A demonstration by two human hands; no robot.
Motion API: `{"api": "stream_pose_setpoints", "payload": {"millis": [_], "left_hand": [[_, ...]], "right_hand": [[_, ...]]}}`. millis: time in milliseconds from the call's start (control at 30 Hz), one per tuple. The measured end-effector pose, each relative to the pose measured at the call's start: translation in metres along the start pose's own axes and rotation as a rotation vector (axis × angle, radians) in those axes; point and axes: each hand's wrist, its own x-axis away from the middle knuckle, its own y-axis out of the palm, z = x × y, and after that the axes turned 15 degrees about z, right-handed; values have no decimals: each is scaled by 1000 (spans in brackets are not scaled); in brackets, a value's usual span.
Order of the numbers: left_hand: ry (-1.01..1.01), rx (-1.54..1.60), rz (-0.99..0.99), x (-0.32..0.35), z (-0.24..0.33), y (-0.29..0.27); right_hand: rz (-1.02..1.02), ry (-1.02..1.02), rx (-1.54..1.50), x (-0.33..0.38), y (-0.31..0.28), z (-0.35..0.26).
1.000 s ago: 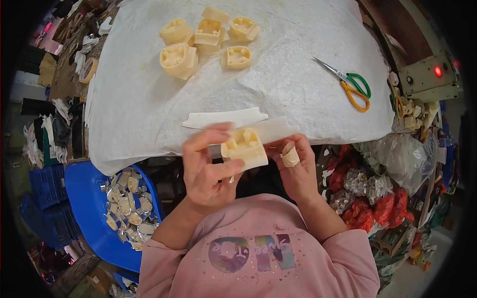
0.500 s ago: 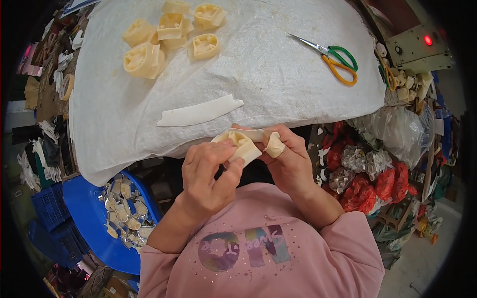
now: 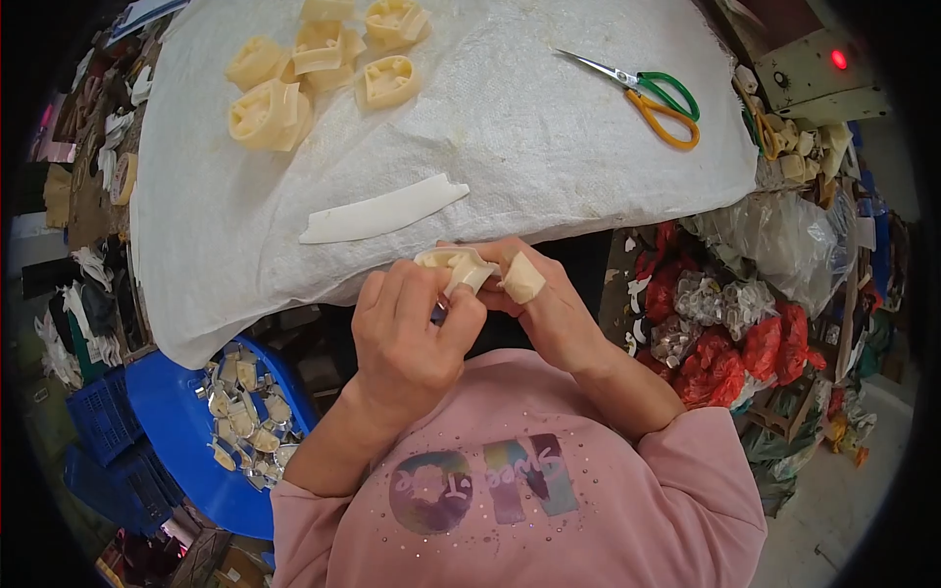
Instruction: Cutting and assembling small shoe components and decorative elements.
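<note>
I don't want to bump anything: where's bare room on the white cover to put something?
The white cover has room between the cream pieces and the scissors, and between the scissors and the white strip. It's crowded where those pieces bunch and around the left hand and right hand.

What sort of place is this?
Looks like a small workshop: cream moulded pieces and scissors lie on a white sheet, and a blue tub holds a heap of small parts.
</note>
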Motion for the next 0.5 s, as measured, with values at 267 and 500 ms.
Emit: {"api": "stream_pose_setpoints", "payload": {"millis": [267,500], "left_hand": [[-257,255,34,8,-15,-6],[-372,618,131,15,-3,4]], "right_hand": [[-168,-113,401,-10,-17,-18],[-269,183,210,-35,-24,-27]]}}
